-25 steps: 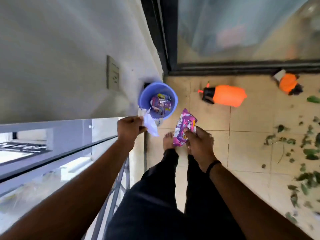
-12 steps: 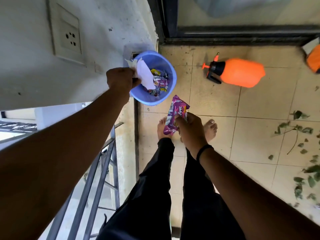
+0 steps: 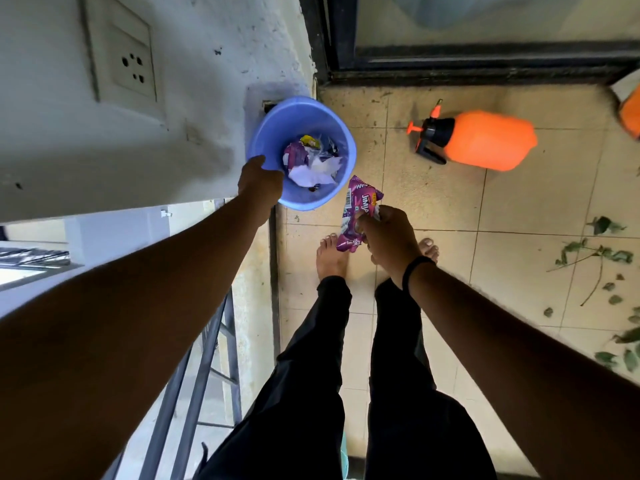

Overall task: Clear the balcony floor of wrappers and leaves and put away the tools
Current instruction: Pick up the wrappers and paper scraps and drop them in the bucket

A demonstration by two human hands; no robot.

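Left hand (image 3: 260, 183) empty over bin (image 3: 266, 133) rim, fingers hidden so spread unclear, white paper (image 3: 313, 172) inside bin, right hand (image 3: 388, 237) pinching purple wrapper (image 3: 358, 213) beside bin

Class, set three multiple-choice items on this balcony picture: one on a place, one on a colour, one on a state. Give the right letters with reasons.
1. Where does the bucket stand?
A. in the corner by the wall
B. among the leaves
C. on the railing

2. What colour is the spray bottle?
A. green
B. orange
C. white

3. What does the right hand hold?
A. nothing
B. a leaf
C. a purple wrapper

Key: 1 A, it stands on the floor against the white wall. 2 B, its body is orange. 3 C, its fingers pinch the purple wrapper.
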